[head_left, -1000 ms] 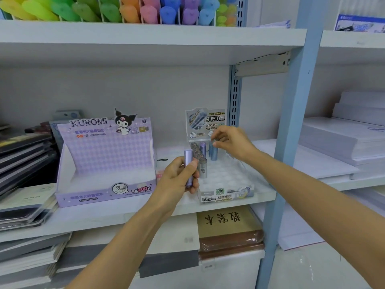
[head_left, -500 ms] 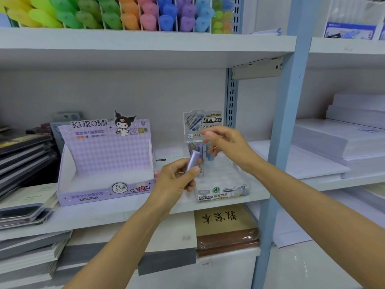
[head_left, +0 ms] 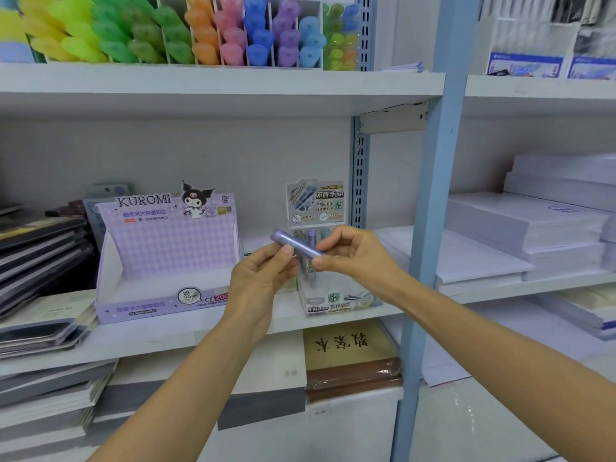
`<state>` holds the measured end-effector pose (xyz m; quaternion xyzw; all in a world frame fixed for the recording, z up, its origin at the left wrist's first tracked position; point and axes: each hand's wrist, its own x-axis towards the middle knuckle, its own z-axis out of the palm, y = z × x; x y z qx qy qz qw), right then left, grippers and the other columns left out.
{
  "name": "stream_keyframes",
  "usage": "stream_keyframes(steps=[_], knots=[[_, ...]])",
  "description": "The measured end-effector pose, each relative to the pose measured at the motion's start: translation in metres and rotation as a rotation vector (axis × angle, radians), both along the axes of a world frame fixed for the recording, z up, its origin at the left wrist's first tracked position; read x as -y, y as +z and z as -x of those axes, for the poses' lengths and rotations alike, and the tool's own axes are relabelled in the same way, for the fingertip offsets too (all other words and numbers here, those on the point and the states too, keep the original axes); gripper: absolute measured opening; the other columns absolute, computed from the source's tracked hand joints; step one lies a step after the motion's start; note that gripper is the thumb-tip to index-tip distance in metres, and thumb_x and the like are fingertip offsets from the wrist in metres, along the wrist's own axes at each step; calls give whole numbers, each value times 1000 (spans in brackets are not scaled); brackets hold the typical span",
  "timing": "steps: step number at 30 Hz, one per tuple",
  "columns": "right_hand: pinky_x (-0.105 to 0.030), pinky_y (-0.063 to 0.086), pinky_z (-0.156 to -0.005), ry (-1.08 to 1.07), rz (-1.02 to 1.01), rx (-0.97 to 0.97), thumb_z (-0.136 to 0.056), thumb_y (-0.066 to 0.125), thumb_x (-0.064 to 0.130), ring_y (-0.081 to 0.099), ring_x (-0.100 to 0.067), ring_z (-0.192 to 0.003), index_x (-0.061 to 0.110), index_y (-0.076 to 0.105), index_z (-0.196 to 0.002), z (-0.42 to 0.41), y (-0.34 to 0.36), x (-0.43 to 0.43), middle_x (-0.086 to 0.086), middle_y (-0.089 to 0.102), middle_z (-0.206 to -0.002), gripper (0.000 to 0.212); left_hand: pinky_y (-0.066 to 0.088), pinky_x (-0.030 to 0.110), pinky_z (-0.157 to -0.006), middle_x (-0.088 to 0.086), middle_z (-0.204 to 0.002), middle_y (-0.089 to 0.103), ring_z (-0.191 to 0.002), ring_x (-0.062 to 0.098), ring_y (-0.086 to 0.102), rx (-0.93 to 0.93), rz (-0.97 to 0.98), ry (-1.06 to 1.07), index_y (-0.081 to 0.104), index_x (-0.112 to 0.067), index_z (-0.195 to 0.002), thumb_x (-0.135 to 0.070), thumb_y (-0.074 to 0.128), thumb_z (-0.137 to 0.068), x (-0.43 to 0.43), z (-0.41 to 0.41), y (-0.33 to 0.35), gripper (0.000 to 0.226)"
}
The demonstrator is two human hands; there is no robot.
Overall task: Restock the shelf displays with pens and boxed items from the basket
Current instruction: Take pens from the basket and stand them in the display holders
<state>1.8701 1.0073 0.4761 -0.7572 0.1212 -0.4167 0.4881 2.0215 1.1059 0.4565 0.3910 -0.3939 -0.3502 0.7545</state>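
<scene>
Left hand (head_left: 263, 278) and right hand (head_left: 353, 255) both pinch the purple tube (head_left: 293, 243), tilted, just before the display tray (head_left: 336, 303). I'd turn it upright, then seat it squarely in a free cell.

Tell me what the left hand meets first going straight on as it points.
Left hand: likely the upright tubes in the display, behind the purple tube it holds; depth unclear.

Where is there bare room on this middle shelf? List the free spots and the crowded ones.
Free: the front strip of the middle shelf before the Kuromi box, and the narrow gap between that box and the clear lead display. The box's floor looks bare too. Crowded: the left end, under stacked notebooks.
</scene>
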Motion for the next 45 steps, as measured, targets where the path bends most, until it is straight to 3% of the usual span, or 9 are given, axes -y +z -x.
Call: stream_keyframes(steps=[7,10,13,20,23,28,36,41,45], knots=[[-28,53,-70,-36,74,-58,-84,73,22,65,-14,-81,16,69,-97,6,5,-4,-1,71,-90,15,56,21,-74,10,-96,76,-87,22,72,210,-15,95,69,-6,-109,-13,64,-90,-3,11,3,21],[-27,54,-73,-25,125,-59,-89,68,21,66,-17,-92,22,66,-118,6,12,-2,-2,69,-101,29,58,28,-78,12,-97,74,-89,27,69,368,-37,117,69,-7,-105,-11,66,-89,-3,16,2,17],[-24,54,-77,-10,228,-131,-87,69,13,65,-20,-96,16,70,-112,4,13,1,-6,70,-104,25,55,26,-78,4,-93,72,-85,15,68,510,-21,173,68,-12,-101,-11,68,-89,-3,20,-3,12],[-35,56,-86,-365,200,77,-84,71,4,61,-12,-84,14,70,-102,8,25,36,1,68,-91,20,34,21,-101,-7,-126,59,-121,9,48,1304,-38,386,60,-19,-123,-30,56,-97,-12,8,-37,28],[-24,54,-82,-466,271,-32,-83,72,3,61,-11,-82,10,71,-102,-6,17,53,1,68,-90,20,28,25,-110,-3,-135,54,-131,16,41,1538,-55,402,57,-16,-129,-27,53,-98,-10,7,-48,33],[-5,47,-72,-535,361,-115,-81,74,4,62,-6,-77,7,72,-105,-34,4,69,-4,71,-92,24,38,30,-105,-1,-128,58,-124,18,48,1559,-20,432,61,-15,-125,-23,56,-97,-8,3,-49,30],[-23,53,-85,-407,524,-447,-83,73,10,65,-9,-84,10,72,-107,-40,16,83,5,69,-90,24,31,20,-102,-3,-125,59,-120,14,50,1558,2,419,62,-17,-124,-26,56,-97,-5,-2,-53,29],[-21,50,-77,-446,500,-428,-83,73,11,61,-6,-81,17,63,-108,-48,13,85,8,64,-88,28,33,23,-104,-3,-122,61,-121,17,51,1544,25,435,64,-17,-122,-25,59,-95,-2,-5,-55,29],[-28,44,-86,-580,580,-446,-82,73,22,55,-12,-96,19,68,-96,-51,1,91,5,65,-99,15,35,28,-106,-3,-122,62,-126,18,50,1539,42,456,64,-16,-121,-26,60,-94,-1,-6,-58,29]])
